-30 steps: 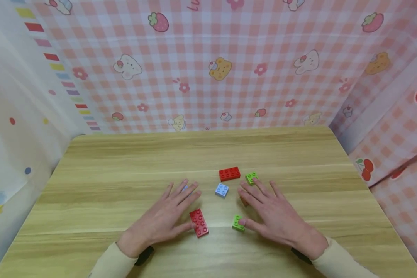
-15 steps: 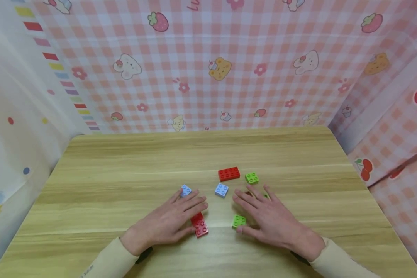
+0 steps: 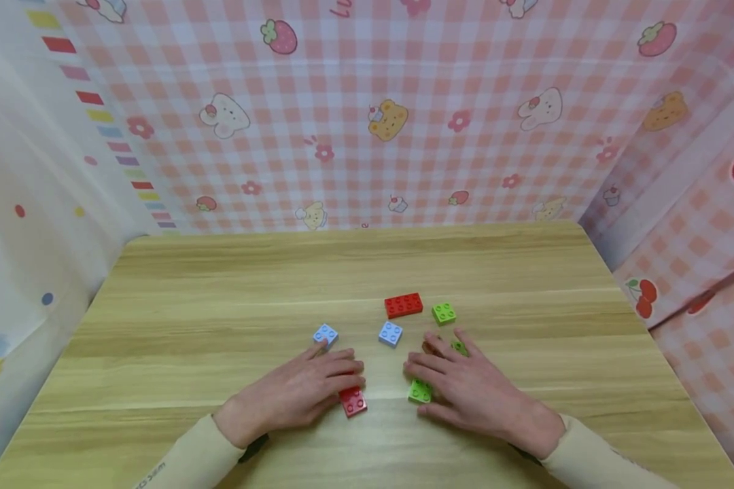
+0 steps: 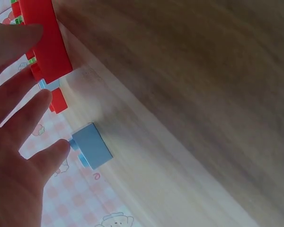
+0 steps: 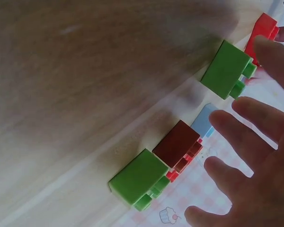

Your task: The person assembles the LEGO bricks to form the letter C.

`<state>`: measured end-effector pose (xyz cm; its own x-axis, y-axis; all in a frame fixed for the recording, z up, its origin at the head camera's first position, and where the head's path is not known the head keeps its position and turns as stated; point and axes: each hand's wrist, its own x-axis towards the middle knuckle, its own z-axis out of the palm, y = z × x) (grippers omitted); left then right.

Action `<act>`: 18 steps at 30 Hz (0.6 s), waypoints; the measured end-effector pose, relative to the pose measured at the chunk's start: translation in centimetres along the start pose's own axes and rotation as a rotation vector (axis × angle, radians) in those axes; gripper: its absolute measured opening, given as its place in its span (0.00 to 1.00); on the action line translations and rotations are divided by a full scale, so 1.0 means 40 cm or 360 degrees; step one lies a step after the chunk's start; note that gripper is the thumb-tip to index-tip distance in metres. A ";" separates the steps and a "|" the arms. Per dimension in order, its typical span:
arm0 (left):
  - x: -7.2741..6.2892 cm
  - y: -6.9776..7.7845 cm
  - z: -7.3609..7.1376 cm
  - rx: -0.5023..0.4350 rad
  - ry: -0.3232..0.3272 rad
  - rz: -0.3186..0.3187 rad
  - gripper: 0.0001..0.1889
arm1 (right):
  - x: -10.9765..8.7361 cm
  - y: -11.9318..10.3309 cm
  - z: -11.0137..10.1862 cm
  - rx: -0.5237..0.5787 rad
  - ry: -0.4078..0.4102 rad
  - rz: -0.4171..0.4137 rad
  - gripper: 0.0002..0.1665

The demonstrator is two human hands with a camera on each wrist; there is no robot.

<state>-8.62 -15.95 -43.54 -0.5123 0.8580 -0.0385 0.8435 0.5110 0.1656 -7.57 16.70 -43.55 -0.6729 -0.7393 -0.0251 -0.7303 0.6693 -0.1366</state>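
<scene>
And both hands had just drawn back a touch: the left hand [image 3: 296, 390] bared the outer blue brick [image 3: 325, 333] and spanned the near red brick [image 3: 355, 403], while the right hand [image 3: 477, 390] reached over the near green brick [image 3: 420, 392], fingers apart, gripping nothing! The visible bricks hadn't budged, lying unstacked on the bench [image 3: 251, 285]. Left-sleeve [image 3: 186, 445] lettering was unreadable; the wall cloth [image 3: 293, 102] showed a small "e".

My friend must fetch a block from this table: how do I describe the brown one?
On the wooden table, find the right hand. Partly hidden by its fingers in the head view, beside a green block, is the brown block. It is the only brown one; its neighbours are green, blue and red.
</scene>
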 end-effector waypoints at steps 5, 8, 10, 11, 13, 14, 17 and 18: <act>0.005 0.001 0.001 0.0026 0.0038 0.0036 0.16 | 0.001 0.000 -0.002 -0.0036 0.0018 -0.0058 0.28; 0.008 0.002 0.004 0.0025 0.0108 0.0054 0.15 | -0.001 0.000 -0.005 -0.0020 0.0039 -0.0078 0.25; 0.011 0.004 0.006 0.0024 0.0162 0.0064 0.14 | -0.002 0.000 -0.007 -0.0016 0.0083 -0.0093 0.25; 0.014 0.005 0.008 0.0027 0.0189 0.0068 0.14 | -0.002 0.000 -0.009 -0.0023 0.0116 -0.0101 0.25; 0.018 0.008 0.011 0.0038 0.0237 0.0071 0.14 | -0.003 0.002 -0.011 -0.0033 0.0183 -0.0105 0.25; 0.020 0.009 0.012 0.0045 0.0250 0.0068 0.13 | -0.003 0.003 -0.014 -0.0035 0.0213 -0.0100 0.25; 0.025 0.017 0.012 0.0042 0.0264 0.0039 0.14 | -0.004 0.004 -0.018 -0.0028 0.0273 -0.0072 0.25; 0.027 0.020 0.011 0.0034 0.0263 0.0024 0.14 | -0.004 0.005 -0.020 -0.0018 0.0282 -0.0060 0.26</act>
<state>-8.42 -14.61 -43.90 -0.5178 0.8461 0.1268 0.8535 0.5008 0.1440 -7.69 17.00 -42.78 -0.6543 -0.7402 0.1547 -0.7562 0.6427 -0.1229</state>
